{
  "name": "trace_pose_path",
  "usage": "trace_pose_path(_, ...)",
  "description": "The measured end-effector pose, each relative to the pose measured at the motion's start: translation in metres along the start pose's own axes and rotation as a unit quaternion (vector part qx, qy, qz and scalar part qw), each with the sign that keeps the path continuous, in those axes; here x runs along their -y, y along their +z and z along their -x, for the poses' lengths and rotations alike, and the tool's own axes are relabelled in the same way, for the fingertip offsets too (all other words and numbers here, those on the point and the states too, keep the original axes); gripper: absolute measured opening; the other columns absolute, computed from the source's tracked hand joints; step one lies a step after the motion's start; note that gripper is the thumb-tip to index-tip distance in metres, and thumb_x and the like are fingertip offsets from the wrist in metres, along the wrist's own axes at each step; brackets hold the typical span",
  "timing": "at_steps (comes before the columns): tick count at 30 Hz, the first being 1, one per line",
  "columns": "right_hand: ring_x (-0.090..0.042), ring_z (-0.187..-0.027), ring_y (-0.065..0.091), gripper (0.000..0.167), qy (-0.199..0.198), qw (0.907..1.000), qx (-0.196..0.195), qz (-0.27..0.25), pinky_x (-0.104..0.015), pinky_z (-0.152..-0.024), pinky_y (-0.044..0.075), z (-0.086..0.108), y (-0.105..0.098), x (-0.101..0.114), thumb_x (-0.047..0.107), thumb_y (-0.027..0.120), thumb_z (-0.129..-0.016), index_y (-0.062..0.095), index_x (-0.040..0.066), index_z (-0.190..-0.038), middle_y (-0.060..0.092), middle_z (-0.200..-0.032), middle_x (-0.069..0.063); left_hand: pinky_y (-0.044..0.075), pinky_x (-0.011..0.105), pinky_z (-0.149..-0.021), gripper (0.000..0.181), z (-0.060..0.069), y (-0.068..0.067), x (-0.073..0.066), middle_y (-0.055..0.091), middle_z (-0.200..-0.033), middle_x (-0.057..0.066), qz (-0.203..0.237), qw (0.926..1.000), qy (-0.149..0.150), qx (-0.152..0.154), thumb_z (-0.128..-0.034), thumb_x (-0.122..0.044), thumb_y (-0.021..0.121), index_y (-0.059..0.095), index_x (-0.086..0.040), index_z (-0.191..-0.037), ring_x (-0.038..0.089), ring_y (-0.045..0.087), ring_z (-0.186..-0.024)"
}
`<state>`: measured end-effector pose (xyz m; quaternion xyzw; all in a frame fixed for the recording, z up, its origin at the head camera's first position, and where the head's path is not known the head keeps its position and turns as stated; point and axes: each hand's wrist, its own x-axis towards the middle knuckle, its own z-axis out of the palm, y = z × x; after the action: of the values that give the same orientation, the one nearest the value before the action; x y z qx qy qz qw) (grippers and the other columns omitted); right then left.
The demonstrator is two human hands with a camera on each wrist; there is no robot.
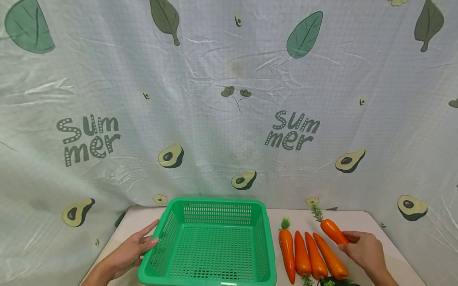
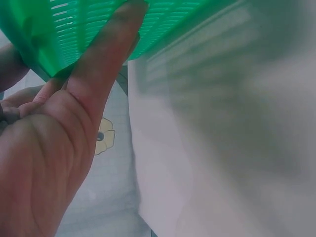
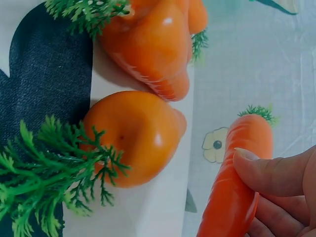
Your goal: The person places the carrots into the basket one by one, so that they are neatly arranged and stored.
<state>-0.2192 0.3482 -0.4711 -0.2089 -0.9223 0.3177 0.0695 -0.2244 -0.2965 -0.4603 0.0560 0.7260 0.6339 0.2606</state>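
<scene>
My left hand [image 1: 130, 250] is at the left side of a green plastic basket [image 1: 270, 246], its fingers fairly straight. The thumb lies against the slotted outer wall of the basket [image 2: 163, 17] in the left wrist view. My right hand [image 1: 365, 252] pinches an orange toy carrot [image 1: 332, 230] between thumb and fingers, its green top pointing away from me. In the right wrist view the thumb presses on the held carrot [image 3: 237, 182]. Left of it lie several more carrots, among them one [image 1: 287, 250] with its leafy top at the far end.
A dark object [image 1: 336, 282] lies under the leafy tops at the near edge, partly cut off; the right wrist view shows its black surface [image 3: 49, 64]. A printed curtain [image 1: 214, 119] hangs behind the white table [image 1: 358, 218].
</scene>
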Motion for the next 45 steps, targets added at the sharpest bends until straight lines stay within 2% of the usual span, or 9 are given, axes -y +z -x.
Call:
trace_pose_path(11,-0.036,-0.089,0.068,0.048,-0.03,0.9994,0.015,0.008,-0.033,-0.062,0.054,0.0,-0.008,0.008,0.006,0.086,-0.077,0.072,-0.012,-0.119,0.076,-0.101,-0.028,0.062,0.049,-0.088,0.089,-0.001,0.0,0.001,0.053,-0.148,0.033,0.007,1.0,0.004,0.0,-0.1102,-0.025,0.054,-0.013,-0.004,-0.165,0.027,0.073,-0.111)
trace_pose_path(23,-0.037,-0.09,0.068,0.047,-0.062,0.9977,0.027,0.01,-0.035,-0.063,0.055,0.003,-0.009,0.021,0.009,0.087,-0.077,0.073,-0.01,-0.118,0.077,-0.104,-0.028,0.062,0.05,-0.088,0.088,0.0,0.0,0.0,0.053,-0.147,0.034,0.001,1.0,0.004,-0.003,-0.1105,-0.025,0.053,-0.012,-0.003,-0.165,0.028,0.073,-0.111)
trace_pose_path(32,-0.036,-0.089,0.07,0.046,-0.065,0.9972,0.037,-0.005,-0.044,-0.071,0.06,0.005,-0.005,0.033,0.004,0.087,-0.077,0.072,-0.012,-0.119,0.076,-0.102,-0.029,0.062,0.05,-0.088,0.089,0.0,0.002,-0.002,0.053,-0.148,0.033,0.002,1.0,0.003,-0.004,-0.1105,-0.027,0.054,-0.013,-0.003,-0.165,0.027,0.073,-0.112)
trace_pose_path(45,-0.036,-0.09,0.072,0.044,-0.067,0.9964,0.048,-0.016,-0.043,-0.071,0.061,0.006,-0.002,0.038,0.003,0.086,-0.076,0.074,-0.01,-0.117,0.077,-0.101,-0.027,0.062,0.05,-0.088,0.087,-0.001,0.002,-0.002,0.055,-0.146,0.033,-0.008,0.9999,-0.001,-0.013,-0.1109,-0.026,0.053,-0.012,-0.003,-0.165,0.027,0.072,-0.112)
